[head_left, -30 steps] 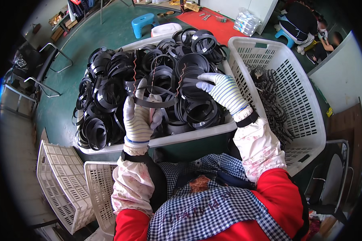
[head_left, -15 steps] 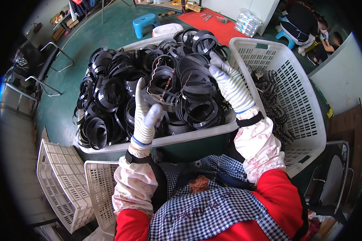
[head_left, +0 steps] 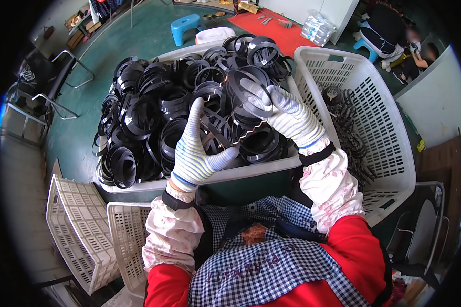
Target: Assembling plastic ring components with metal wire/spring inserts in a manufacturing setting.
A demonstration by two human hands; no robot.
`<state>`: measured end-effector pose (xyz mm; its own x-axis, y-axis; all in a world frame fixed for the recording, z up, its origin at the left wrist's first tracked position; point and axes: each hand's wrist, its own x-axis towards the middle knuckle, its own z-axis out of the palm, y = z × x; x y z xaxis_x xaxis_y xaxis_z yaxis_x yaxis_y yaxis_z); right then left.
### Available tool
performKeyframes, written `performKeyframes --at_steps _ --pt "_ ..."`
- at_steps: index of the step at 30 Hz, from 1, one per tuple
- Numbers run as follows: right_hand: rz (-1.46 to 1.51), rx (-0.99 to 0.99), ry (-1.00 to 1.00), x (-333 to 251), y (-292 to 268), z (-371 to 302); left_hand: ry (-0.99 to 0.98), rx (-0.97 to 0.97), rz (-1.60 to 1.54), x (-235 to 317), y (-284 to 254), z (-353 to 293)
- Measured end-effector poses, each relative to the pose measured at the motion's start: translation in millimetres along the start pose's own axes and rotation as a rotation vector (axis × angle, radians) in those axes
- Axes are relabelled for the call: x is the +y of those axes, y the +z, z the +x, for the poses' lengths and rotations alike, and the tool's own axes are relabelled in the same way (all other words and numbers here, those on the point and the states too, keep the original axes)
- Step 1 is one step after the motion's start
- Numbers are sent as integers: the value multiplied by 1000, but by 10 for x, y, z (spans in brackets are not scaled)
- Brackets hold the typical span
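Thin black rings [head_left: 141, 116] are heaped in a large white tray in front of me. Over the heap, my left hand [head_left: 194, 153], in a striped white glove, has index finger and thumb spread around the edge of a black ring [head_left: 216, 132]. My right hand [head_left: 289, 112], gloved alike, has its fingers curled around another part of a black ring [head_left: 235, 89]; I cannot tell whether it is the same one. A thin copper-coloured zigzag strip [head_left: 253, 130] runs between the hands, partly hidden by glove and rings.
A white slatted basket [head_left: 379, 117] on the right holds dark curled strips [head_left: 346, 128]. White crates [head_left: 79, 225] stand at lower left. Beyond the tray are a blue stool [head_left: 184, 29] and a red mat [head_left: 276, 30]. People [head_left: 384, 30] sit at the far right.
My left hand has moved right and up, its fingers now around a ring edge. My right hand has come in leftward and curled onto a ring. The zigzag strip has shifted rightward between them.
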<state>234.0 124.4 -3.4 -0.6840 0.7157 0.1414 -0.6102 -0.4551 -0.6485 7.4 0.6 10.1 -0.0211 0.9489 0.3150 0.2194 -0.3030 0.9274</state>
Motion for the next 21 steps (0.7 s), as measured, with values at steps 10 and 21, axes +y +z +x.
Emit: performKeyframes --at_steps 10,21 --pt "-110 -113 54 -44 -28 -125 -80 -25 -19 36 -74 9" --pt "-482 -202 110 -203 24 -92 -25 -65 99 80 -100 2"
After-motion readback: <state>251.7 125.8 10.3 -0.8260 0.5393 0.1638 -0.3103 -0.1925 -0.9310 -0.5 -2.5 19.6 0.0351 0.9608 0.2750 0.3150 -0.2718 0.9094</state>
